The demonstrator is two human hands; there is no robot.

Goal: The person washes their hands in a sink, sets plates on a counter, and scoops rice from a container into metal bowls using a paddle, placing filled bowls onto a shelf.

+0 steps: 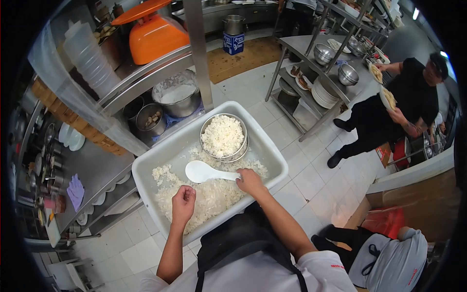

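Observation:
My right hand (250, 183) is wrapped round the handle of a large white rice paddle (200, 172), whose broad blade points left over the rice. My left hand (184, 200) is closed above the rice, its fingers curled; I cannot make out whether anything is in them. Loose cooked rice (170, 194) lies in a big pale tub (142, 181) in front of me. What looks like clear plastic film (214, 194) covers part of that rice, just right of my left hand. A round metal pot (232, 158) heaped with white rice (223, 136) stands at the tub's far end.
Left of the tub, a metal rack holds an orange scale (158, 36), plastic containers (87, 51) and metal pots (176, 93). A steel table (306, 46) with bowls and plates stands ahead right. One person (404, 95) carries plates there; another (389, 260) bends at lower right.

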